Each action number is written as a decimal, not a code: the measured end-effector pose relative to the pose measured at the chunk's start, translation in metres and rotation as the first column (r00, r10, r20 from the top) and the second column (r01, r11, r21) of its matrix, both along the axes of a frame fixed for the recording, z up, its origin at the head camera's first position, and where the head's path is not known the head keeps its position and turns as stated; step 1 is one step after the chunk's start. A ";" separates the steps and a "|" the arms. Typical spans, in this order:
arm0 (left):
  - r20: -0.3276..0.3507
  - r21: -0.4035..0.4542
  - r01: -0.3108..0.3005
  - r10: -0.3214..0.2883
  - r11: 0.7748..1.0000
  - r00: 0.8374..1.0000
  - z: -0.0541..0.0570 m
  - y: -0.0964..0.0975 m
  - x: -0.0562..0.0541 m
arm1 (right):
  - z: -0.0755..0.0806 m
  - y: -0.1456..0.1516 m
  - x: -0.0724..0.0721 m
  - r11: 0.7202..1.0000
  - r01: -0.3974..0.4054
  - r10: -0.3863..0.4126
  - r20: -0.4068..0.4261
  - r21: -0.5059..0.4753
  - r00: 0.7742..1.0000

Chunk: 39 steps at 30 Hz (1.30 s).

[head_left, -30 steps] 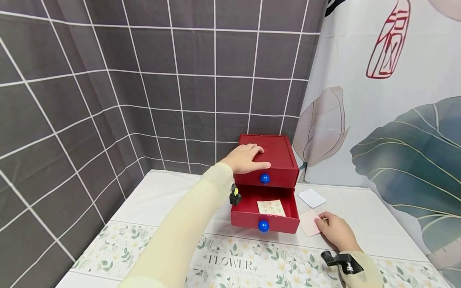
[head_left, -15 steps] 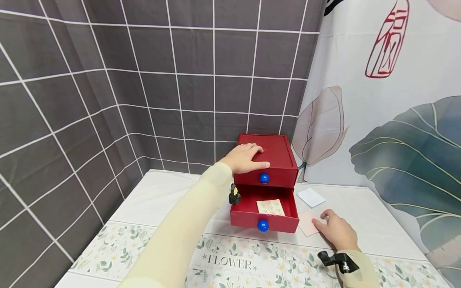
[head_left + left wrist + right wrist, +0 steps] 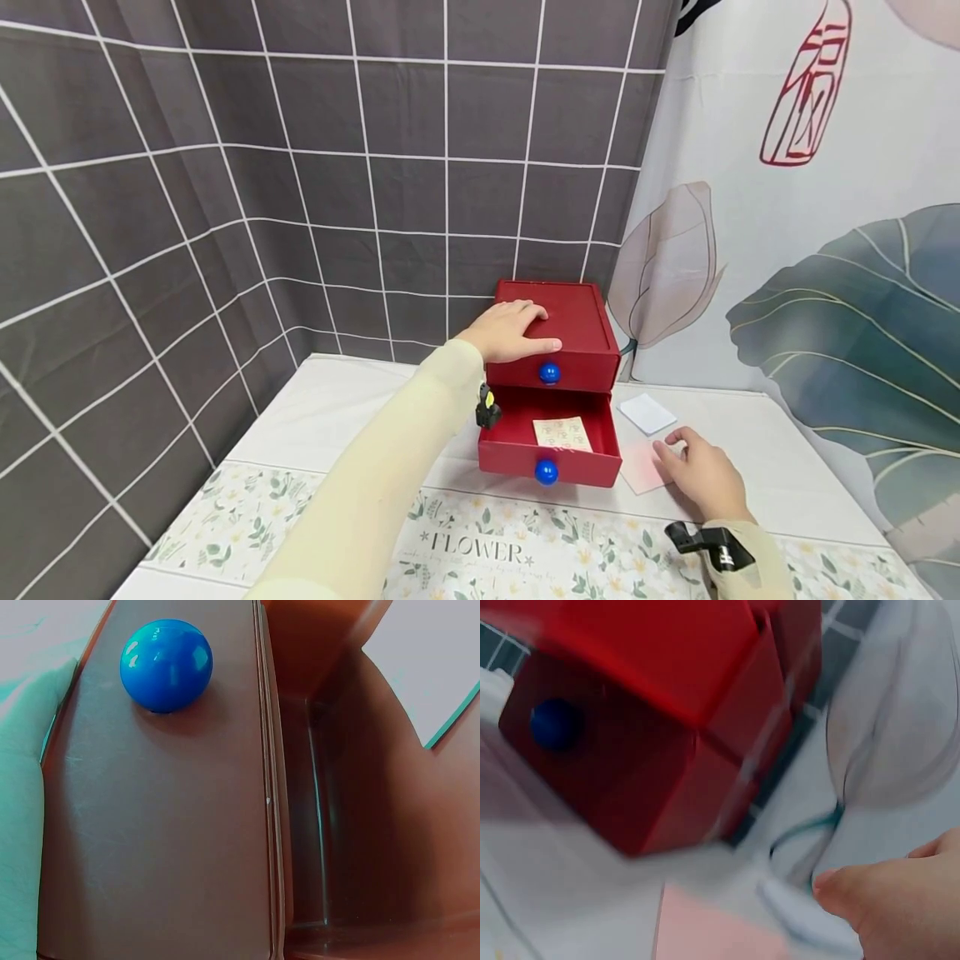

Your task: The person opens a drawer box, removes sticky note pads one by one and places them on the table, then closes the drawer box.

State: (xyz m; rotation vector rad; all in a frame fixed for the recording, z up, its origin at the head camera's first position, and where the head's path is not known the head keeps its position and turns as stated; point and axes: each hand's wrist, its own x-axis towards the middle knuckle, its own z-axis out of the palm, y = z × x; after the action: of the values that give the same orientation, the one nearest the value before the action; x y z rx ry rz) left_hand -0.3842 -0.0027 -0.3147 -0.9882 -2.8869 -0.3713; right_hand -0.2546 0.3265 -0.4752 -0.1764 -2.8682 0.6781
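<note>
A red two-drawer box (image 3: pixel 577 321) stands at the back of the table, its lower drawer (image 3: pixel 525 458) pulled out. My left hand (image 3: pixel 510 331) rests on the box top, thumb reaching to the front edge above the upper blue knob (image 3: pixel 550 372). In the lower drawer lies a cream patterned sticky-note pad (image 3: pixel 562 433), partly seen as a pale corner (image 3: pixel 431 667) in the left wrist view. My right hand (image 3: pixel 703 477) hovers at the right edge of a pink sticky-note pad (image 3: pixel 641 468), thumb and forefinger apart. The right wrist view shows the thumb (image 3: pixel 840 889) clear of the pink pad (image 3: pixel 705 930).
A white-blue pad (image 3: pixel 647 414) lies behind the pink one, right of the box. The lower blue knob (image 3: pixel 547 472) juts forward from the drawer. Dark grid cloth (image 3: pixel 360 192) hangs behind, and a white printed curtain (image 3: pixel 690 350) is at right. A floral cloth strip (image 3: pixel 465 546) runs along the front.
My right thumb and forefinger have moved off the pink pad and spread slightly apart. The left hand has stayed on the box.
</note>
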 end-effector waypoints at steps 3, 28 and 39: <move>-0.005 0.003 -0.001 0.001 1.000 1.000 0.000 0.000 0.000 | 0.019 -0.013 0.003 0.999 -0.032 0.030 -0.167 -0.011 0.986; 0.005 0.014 0.002 -0.002 1.000 1.000 0.002 0.000 0.002 | 0.113 -0.111 -0.017 0.518 -0.783 0.837 -0.014 0.345 0.548; 0.002 0.017 -0.003 0.003 1.000 1.000 0.000 0.000 0.001 | 0.106 -0.119 -0.024 0.563 -0.774 0.771 0.152 0.290 0.618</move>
State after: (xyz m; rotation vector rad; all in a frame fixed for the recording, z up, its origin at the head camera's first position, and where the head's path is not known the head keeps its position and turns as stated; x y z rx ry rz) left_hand -0.3828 -0.0024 -0.3146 -0.9811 -2.8824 -0.3958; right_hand -0.2788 0.2073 -0.3689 1.2172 -2.9072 0.2609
